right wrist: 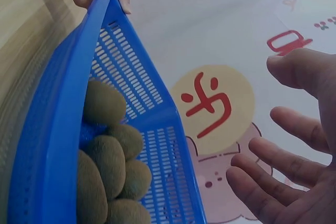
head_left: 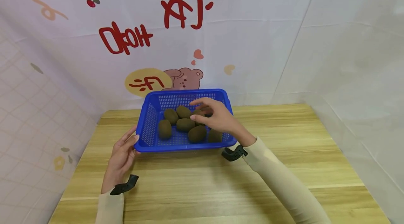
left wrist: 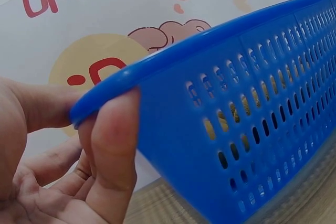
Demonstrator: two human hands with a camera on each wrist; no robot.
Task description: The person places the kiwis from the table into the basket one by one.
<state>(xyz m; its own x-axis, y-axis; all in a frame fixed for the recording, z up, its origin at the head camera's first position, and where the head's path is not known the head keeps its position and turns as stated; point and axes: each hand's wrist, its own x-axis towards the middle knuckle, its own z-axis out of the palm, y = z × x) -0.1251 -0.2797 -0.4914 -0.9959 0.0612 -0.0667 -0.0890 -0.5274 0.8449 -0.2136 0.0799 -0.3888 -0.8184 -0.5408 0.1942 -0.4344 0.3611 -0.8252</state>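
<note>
A blue plastic basket (head_left: 186, 147) with slotted walls holds several brown kiwifruits (head_left: 185, 125). At its near left corner my left hand (head_left: 121, 155) grips the rim; in the left wrist view the thumb and fingers of that hand (left wrist: 113, 145) pinch the rim from both sides. My right hand (head_left: 217, 115) hovers over the right part of the basket, fingers spread and loosely bent, holding nothing. In the right wrist view this hand (right wrist: 294, 166) appears apart from the kiwifruits (right wrist: 107, 163). It hides some of the fruit on the right in the head view.
The basket is over the far part of a wooden table (head_left: 189, 189). Behind stands a white cloth wall (head_left: 252, 41) with red lettering and a printed bear (head_left: 186, 78). More white cloth closes off the left and right sides.
</note>
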